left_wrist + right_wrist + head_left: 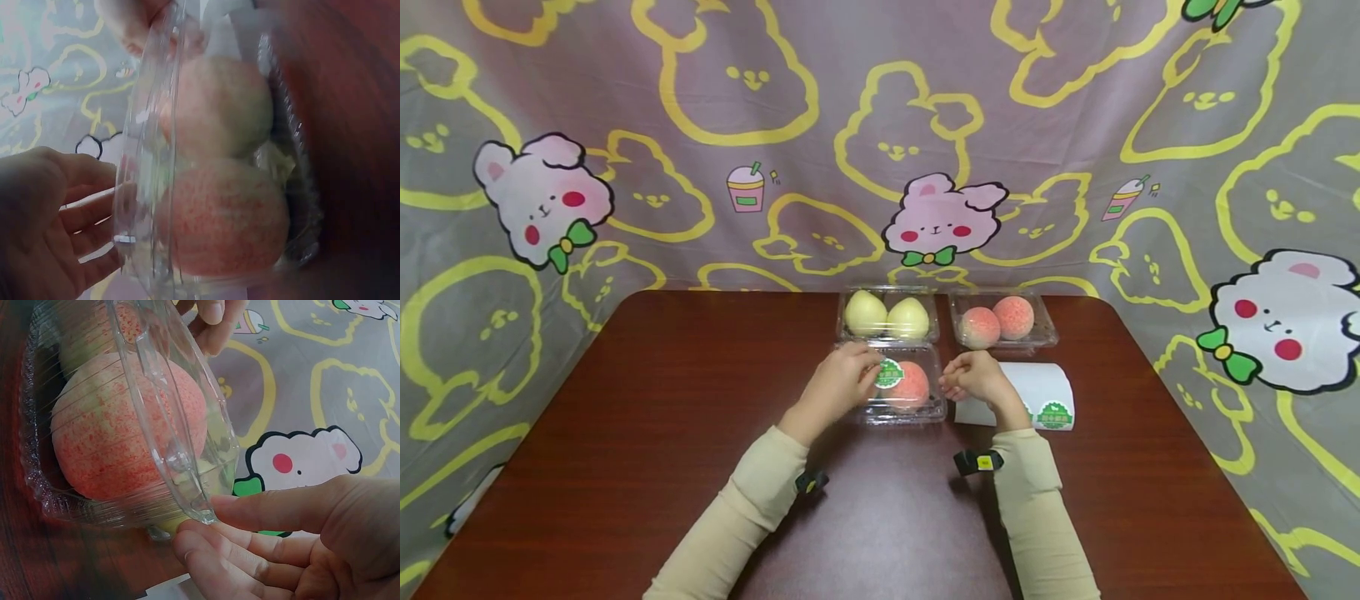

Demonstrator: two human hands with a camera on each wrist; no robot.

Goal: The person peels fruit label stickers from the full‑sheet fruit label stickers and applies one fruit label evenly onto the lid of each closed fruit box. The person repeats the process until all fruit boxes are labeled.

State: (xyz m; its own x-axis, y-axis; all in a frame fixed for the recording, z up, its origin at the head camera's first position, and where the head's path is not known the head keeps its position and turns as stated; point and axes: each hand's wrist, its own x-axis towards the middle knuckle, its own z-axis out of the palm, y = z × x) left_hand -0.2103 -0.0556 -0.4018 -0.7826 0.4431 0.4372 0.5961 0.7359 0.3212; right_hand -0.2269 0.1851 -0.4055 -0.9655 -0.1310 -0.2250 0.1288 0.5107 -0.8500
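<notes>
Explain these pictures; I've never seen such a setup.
No machine here: just a person's left hand and right hand, bare. The wide picture comes from a head camera; the others come from wrist cameras. On the brown table stand a clear box of yellowish fruits, another box of pinkish fruits and a front box of more pinkish fruits. A label sheet lies beside that. The right hand seems to pinch the front box's edge; the left seems to touch it too.
</notes>
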